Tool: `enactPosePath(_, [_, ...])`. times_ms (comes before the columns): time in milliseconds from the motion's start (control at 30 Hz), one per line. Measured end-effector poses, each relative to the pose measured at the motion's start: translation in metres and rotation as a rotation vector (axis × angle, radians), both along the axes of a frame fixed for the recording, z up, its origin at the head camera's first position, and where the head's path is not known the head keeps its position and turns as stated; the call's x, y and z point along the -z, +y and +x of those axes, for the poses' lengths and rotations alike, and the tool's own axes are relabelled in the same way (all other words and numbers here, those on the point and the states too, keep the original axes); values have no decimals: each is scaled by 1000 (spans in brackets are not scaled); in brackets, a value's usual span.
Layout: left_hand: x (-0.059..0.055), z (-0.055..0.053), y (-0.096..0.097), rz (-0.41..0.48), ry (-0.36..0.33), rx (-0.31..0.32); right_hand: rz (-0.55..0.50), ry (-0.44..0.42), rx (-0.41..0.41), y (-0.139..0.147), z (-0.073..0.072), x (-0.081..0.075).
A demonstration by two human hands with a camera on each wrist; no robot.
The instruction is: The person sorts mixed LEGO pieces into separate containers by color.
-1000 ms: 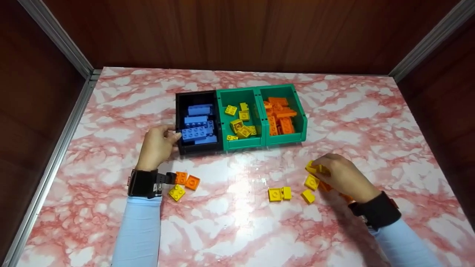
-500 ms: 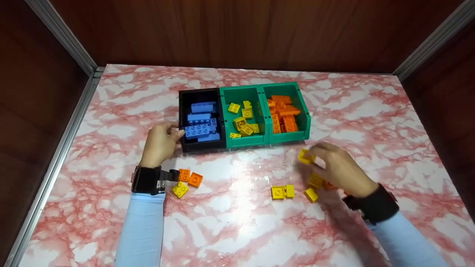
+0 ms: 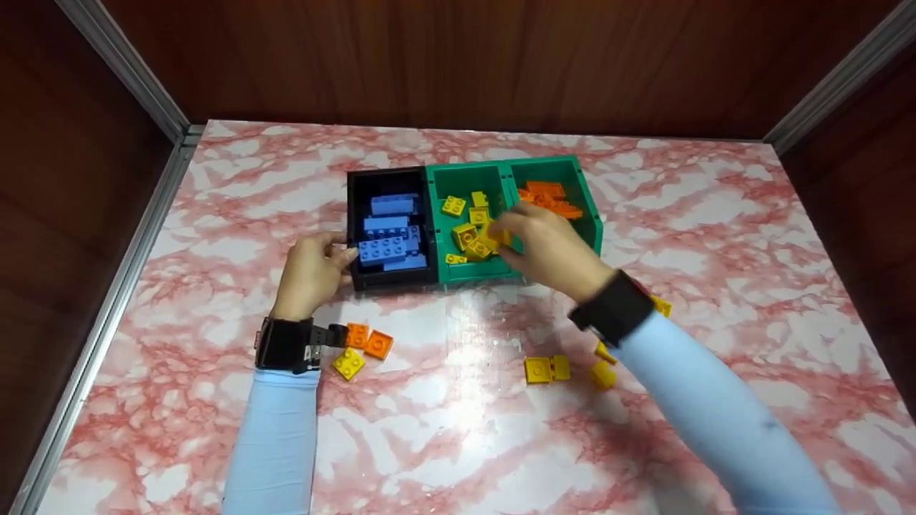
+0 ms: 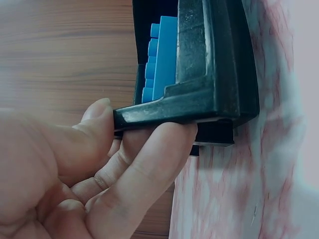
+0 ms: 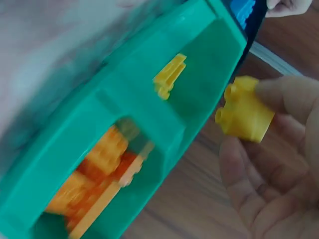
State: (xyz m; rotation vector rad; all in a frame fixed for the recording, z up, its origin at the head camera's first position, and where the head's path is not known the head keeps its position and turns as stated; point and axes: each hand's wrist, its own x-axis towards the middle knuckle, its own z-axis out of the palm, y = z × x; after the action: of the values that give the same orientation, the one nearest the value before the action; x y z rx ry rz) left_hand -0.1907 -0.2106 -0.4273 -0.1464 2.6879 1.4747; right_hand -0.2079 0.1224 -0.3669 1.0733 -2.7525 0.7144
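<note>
My right hand, centre frame, pinches a yellow studded plastic brick between thumb and fingers, near the right side of the middle green plastic bin. Brick looks above the bin; exact height unclear. My left hand, left of centre, grips the black plastic bin by its near left rim, thumb over, fingers under. Steady hold, I'd say; keep it light so the joined row doesn't tip.

Middle bin holds yellow bricks only, so this colour fits. Best to get the brick past the divider, lower it, then spread the fingers; dropping from high could bounce it onto the orange plastic bricks in the right green plastic bin. Watch the sleeve: loose yellow plastic bricks lie on the marbled counter lower centre, some just beside my right forearm.
</note>
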Motion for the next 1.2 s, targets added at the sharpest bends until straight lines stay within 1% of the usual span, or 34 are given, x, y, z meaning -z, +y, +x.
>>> enactPosePath(67, [0,0,0,1,1,1,-3,-58,61,-13,-10,0])
enactPosePath(167, [1,0,1,4,-1,4,-20,-155,175,-31,-24,2])
enactPosePath(267, [1,0,3,0,-1,9,-36,-236,263,-44,-35,6])
enactPosePath(400, [2,0,4,-8,13,12,-35,-301,328,-55,-44,11])
enactPosePath(467, [2,1,5,-9,18,16,-38,-338,359,-57,-46,12])
enactPosePath(567, [0,1,6,-9,19,19,-55,-361,388,-53,-47,11])
enactPosePath(633, [-1,0,6,-8,14,18,-74,-346,382,-47,-46,9])
enactPosePath(667, [-1,0,6,-11,12,17,-85,-324,369,-42,-46,8])
enactPosePath(800, [-2,-1,5,-15,5,16,-169,-203,302,-18,-41,-1])
enactPosePath(900, [-2,-1,4,-15,2,18,-255,-126,284,7,-33,-9])
enactPosePath(1000, [-2,-2,3,-11,2,13,-328,-60,276,34,-20,-14])
enactPosePath(1067, [-1,-2,1,-8,1,7,-339,-27,277,53,-9,-14])
enactPosePath(1133, [-1,-1,0,-5,-1,1,-316,6,284,73,4,-11])
enactPosePath(1200, [0,0,-1,-3,-5,2,-270,16,297,92,19,-5])
